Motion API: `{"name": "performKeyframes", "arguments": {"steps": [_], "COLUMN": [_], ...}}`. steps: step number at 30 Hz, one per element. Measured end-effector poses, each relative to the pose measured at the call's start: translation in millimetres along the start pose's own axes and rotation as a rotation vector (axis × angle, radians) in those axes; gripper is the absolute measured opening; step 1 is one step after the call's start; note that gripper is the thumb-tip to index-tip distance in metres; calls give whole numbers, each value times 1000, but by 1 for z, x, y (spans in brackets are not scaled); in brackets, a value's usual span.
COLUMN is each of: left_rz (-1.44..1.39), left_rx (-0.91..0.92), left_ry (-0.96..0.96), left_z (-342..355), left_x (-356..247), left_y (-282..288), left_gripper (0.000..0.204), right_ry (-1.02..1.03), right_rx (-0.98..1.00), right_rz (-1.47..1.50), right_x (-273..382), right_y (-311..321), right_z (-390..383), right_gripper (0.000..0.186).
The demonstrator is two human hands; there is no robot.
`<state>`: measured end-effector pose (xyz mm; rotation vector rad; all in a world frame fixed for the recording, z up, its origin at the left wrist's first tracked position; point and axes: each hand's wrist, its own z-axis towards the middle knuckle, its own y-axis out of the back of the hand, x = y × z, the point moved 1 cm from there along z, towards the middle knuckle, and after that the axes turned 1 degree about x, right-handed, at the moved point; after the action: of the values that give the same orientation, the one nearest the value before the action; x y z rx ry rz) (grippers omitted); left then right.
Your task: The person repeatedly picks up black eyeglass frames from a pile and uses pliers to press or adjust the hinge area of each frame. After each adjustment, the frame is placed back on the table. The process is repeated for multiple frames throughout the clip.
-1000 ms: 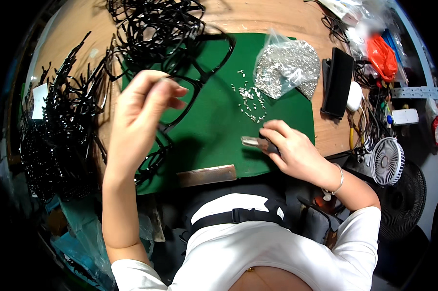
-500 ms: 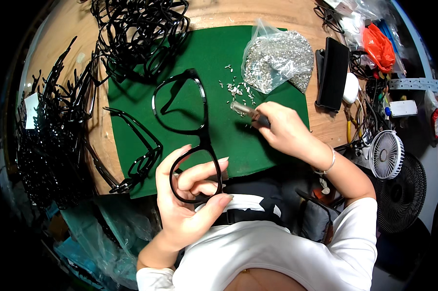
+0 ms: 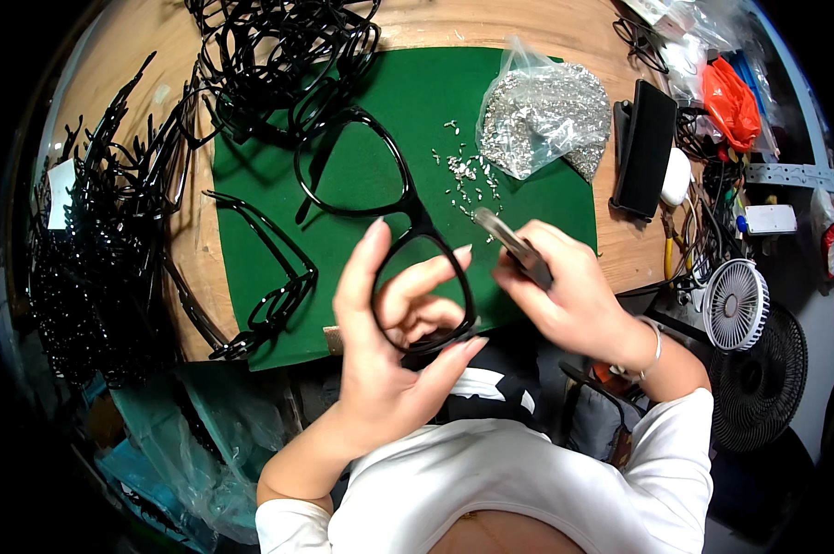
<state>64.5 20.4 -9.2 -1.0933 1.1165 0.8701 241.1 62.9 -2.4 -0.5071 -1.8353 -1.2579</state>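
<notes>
My left hand [image 3: 373, 355] grips a black eyeglass frame [image 3: 421, 218] by its lower rim, fingers showing through the lens opening, which has no visible lens. The frame stands on end over the green mat [image 3: 343, 268]. In my right hand [image 3: 569, 282] is a silver-tipped hand tool [image 3: 520, 249] with a dark handle, perhaps pliers; blur hides its exact kind. Its tip points toward the frame but is apart from it. Just beyond the tip, small silvery metal pieces [image 3: 461, 168] lie scattered on the mat. Beside them rests a clear plastic bag [image 3: 542, 115] full of similar bits.
A tangled heap of black frames [image 3: 278, 55] sits at the far left, with many black temple arms [image 3: 103, 286] along the left edge. Another black frame [image 3: 274, 300] lies on the mat's left. A black case [image 3: 645, 148], cables and a small white fan [image 3: 736, 305] are at right.
My left hand has brought the frame to the right and tilted it. My right hand has drawn back with the tool from the scattered metal pieces. The view has shifted slightly.
</notes>
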Motion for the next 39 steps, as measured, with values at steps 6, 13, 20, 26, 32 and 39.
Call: {"name": "performKeyframes", "arguments": {"steps": [6,13,20,26,32,39], "left_rz": [350,324,0,-140,-147,-125], "left_rx": [-203,-137,-9,-31,23,65], "left_ry": [-94,-6,199,283,256,238], "left_z": [5,5,5,-4,-5,-5], "left_x": [8,8,-15,-32,-30,-23], "left_y": [-26,-24,-8,7,13,13], "left_gripper": [87,86,87,84,86,88], "right_ry": [94,-463,-369,-293,-161,-126], "right_rx": [-149,247,401,415,761,842], "right_rz": [337,978,965,776,400,167], "right_x": [13,15,24,27,32,42], "right_y": [-14,2,0,10,18,22], "right_z": [-16,-9,-6,-9,-15,-1], "right_gripper": [11,21,15,24,36,39]}}
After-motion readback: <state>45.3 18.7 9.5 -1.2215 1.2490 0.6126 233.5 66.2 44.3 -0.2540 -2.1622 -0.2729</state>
